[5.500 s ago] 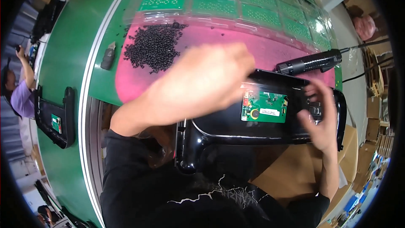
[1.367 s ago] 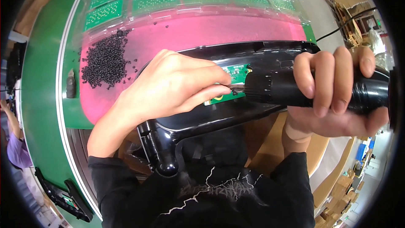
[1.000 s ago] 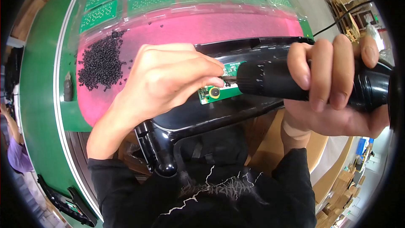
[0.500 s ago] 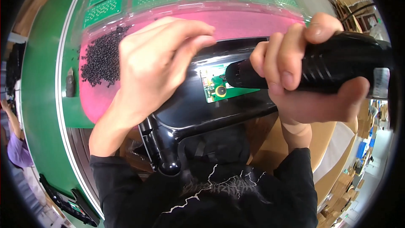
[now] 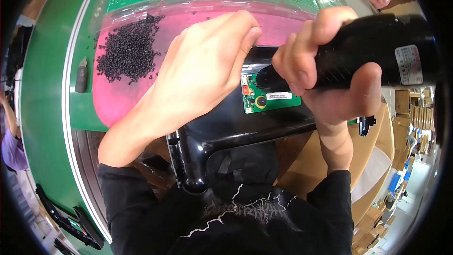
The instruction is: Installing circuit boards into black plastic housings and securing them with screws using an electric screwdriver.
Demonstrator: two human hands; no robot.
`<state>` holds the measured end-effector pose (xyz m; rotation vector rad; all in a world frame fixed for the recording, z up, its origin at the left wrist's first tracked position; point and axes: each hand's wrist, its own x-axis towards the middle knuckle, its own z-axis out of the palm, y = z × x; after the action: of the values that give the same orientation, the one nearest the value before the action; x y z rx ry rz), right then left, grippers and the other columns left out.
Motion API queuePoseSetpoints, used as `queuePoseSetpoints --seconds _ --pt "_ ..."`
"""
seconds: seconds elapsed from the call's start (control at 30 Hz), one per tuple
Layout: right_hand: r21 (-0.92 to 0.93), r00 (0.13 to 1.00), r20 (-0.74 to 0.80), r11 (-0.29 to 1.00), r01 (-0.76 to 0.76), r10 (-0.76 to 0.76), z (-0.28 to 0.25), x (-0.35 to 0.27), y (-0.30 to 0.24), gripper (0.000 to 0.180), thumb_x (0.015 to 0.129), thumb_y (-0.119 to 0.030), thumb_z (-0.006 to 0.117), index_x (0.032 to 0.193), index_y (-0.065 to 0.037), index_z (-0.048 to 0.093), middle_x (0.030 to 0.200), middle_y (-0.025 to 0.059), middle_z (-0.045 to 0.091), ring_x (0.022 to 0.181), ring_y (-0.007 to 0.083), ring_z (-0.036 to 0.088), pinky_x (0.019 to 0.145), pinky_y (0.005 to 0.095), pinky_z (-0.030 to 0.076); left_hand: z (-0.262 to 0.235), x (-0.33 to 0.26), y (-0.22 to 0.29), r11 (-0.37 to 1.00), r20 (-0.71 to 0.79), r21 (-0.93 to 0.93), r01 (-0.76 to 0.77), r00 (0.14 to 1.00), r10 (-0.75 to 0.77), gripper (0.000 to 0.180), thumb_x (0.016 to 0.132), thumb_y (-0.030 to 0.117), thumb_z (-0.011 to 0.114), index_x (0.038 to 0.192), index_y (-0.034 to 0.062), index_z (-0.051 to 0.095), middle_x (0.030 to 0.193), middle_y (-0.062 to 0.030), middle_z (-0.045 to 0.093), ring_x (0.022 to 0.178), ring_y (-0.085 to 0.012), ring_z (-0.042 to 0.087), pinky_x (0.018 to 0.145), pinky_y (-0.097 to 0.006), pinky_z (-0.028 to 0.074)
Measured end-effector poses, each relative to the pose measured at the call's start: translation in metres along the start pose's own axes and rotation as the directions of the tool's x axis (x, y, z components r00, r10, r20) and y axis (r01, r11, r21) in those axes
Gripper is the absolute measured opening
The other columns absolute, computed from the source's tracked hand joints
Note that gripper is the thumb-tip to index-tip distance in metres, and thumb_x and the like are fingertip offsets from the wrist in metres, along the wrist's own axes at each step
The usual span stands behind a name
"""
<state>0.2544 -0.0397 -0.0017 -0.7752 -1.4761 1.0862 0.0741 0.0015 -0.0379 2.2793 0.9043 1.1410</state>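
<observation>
My right hand grips a thick black electric screwdriver, its narrow end pointing left over a small green circuit board. That end hides the board's upper part, and its bit cannot be seen. The board lies on a glossy black plastic housing across the table's near edge. To the left, my left hand is raised over the housing, thumb and forefinger pinched together near the screwdriver's end. Whatever the pinch may hold is too small to make out.
A heap of small black screws lies on a pink mat. Behind it, a clear plastic tray holds several green boards. A dark, pointed tool rests on the green table. Another black housing sits lower left.
My left hand has moved right, its pinch now nearer the screwdriver. The screwdriver has tilted, its rear end shifting up and left in view, and more of the board shows.
</observation>
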Motion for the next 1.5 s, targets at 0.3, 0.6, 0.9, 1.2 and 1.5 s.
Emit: queuePoseSetpoints --seconds 0.3,0.6,0.9,1.2,1.5 --pt "0.014 0.994 0.113 1.000 -0.005 0.004 0.005 0.007 0.006 0.067 0.084 -0.066 0.063 0.109 -0.005 0.048 0.061 0.0018 0.049 0.047 0.0107 0.041 0.047 0.0260 0.034 0.001 -0.002 -0.006 0.993 0.008 -0.066 -0.095 0.995 0.095 0.010 0.089 0.007 0.066 0.090 -0.0028 0.065 0.079 -0.0212 0.065 0.074 -0.0415 0.064 0.064 -0.046 0.051" --pt "0.355 0.941 0.001 0.880 0.315 -0.338 -0.018 -0.019 -0.019 0.064 0.080 -0.064 0.070 0.111 -0.011 0.053 0.068 -0.0039 0.053 0.053 0.0086 0.048 0.059 0.0280 0.039 0.001 -0.003 -0.006 0.990 0.382 -0.141 0.025 0.924 0.031 0.013 0.081 0.005 0.076 0.089 -0.0034 0.071 0.078 -0.0159 0.071 0.065 -0.0278 0.070 0.061 -0.034 0.054" --pt "0.336 0.913 -0.036 0.856 0.393 -0.405 -0.023 -0.024 -0.035 0.056 0.079 -0.052 0.074 0.111 -0.010 0.053 0.069 -0.0035 0.055 0.053 0.0082 0.052 0.062 0.0276 0.043 0.007 0.003 -0.006 0.935 0.268 -0.315 -0.161 0.930 0.251 0.015 0.078 0.002 0.075 0.091 -0.0022 0.069 0.076 -0.0130 0.067 0.068 -0.0264 0.068 0.059 -0.034 0.052" --pt "0.231 0.933 0.019 0.910 0.345 -0.359 -0.046 -0.033 -0.038 0.061 0.078 -0.058 0.075 0.109 -0.012 0.050 0.069 -0.0028 0.057 0.051 0.0086 0.052 0.058 0.0280 0.044 0.011 0.002 -0.006 0.963 0.445 -0.270 0.002 0.887 0.123 0.010 0.088 0.001 0.067 0.095 -0.0024 0.062 0.084 -0.0121 0.066 0.074 -0.0262 0.066 0.067 -0.034 0.052" --pt "0.073 0.969 0.043 0.968 0.239 -0.243 -0.061 -0.042 -0.019 0.068 0.081 -0.070 0.068 0.109 -0.012 0.045 0.067 -0.0028 0.055 0.049 0.0088 0.050 0.052 0.0265 0.043 0.006 0.004 0.000 0.978 0.448 -0.185 0.096 0.894 -0.003 0.013 0.099 0.010 0.055 0.094 -0.0020 0.056 0.081 -0.0169 0.060 0.072 -0.0339 0.060 0.067 -0.039 0.047"
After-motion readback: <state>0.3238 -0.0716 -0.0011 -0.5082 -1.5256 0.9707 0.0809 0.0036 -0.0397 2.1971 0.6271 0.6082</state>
